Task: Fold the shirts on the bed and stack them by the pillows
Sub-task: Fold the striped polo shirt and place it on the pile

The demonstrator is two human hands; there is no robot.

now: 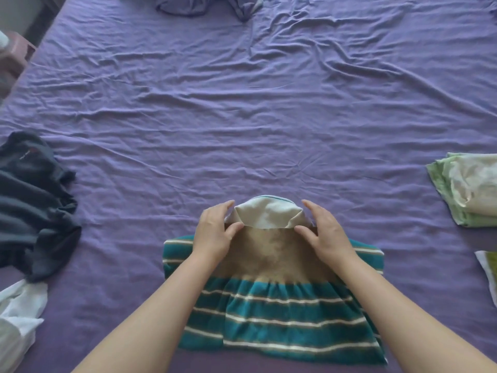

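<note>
Low in the centre of the frame, the striped shirt (271, 300) lies on the bed (242, 117). The left hand (215, 232) and right hand (325, 235) pinch its pale collar (266, 214), seemingly with thumb and fingers. Square the collar and smooth the shoulders before folding.

Bed sheet (242, 117): purple, covers almost the whole view, heavily creased, with wrinkles running across its width and fanning out at the far right; floor (16, 9): a narrow strip shows past the bed's far left edge, pale grey, blurred; stool (13, 57): pink, plastic by its look, stands on that strip just beside the bed edge, only partly in view; light: soft, even daylight, no hard shadows on the sheet; walls and windows: not in view
</note>
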